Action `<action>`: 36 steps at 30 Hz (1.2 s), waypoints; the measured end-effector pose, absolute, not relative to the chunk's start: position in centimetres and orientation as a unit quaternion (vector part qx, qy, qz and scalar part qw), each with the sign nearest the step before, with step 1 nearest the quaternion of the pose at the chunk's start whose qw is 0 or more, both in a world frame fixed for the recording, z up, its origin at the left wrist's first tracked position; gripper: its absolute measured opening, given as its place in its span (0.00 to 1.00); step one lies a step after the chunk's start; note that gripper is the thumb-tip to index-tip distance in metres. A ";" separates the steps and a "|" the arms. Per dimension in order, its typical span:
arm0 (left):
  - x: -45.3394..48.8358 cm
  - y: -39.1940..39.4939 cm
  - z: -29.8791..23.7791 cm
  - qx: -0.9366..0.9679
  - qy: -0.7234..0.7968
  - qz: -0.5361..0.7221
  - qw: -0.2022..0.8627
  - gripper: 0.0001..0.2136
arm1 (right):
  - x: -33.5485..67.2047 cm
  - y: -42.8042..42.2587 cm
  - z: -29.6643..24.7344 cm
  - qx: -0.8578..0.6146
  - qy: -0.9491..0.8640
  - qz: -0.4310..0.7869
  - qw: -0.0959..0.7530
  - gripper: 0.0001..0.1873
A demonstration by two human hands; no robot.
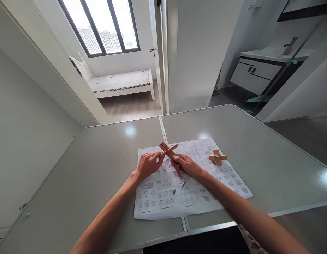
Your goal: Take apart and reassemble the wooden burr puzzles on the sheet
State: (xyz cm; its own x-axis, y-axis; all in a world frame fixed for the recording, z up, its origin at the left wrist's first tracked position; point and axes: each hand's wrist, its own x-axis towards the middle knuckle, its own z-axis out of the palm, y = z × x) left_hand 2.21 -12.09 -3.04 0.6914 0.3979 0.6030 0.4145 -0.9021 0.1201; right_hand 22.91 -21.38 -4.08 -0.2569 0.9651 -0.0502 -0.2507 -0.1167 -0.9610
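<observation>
Two wooden puzzle sticks cross each other above the paper, held between my hands. My left hand (150, 163) pinches the thinner wooden stick (174, 146), which slants up to the right. The wider wooden stick (164, 145) slants up to the left, and my right hand (185, 164) grips its lower end. Whether the two sticks are locked together or only touching, I cannot tell. To the right, a cross-shaped cluster of interlocked wooden pieces (218, 157) rests on the printed instruction sheet (163, 211). My hands hide part of the sheet's diagrams.
The sheet lies on a large grey table (110, 169) with a metal seam (162, 129) through its middle. Past the table's far edge are a doorway with a bed (121, 82) and, at right, a washbasin cabinet (255, 72). My dark clothing shows at the near edge.
</observation>
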 end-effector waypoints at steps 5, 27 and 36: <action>2.4 -12.3 -2.9 -0.914 -0.240 -0.326 0.021 0.14 | 22.9 -21.3 -4.2 -0.389 -0.470 0.637 0.471 0.22; 2.6 -12.4 -2.8 -0.910 -0.253 -0.328 0.023 0.16 | 22.7 -21.3 -4.1 -0.398 -0.469 0.615 0.493 0.25; 2.6 -12.3 -2.7 -0.925 -0.219 -0.309 0.005 0.17 | 22.7 -21.4 -4.4 -0.403 -0.478 0.608 0.489 0.27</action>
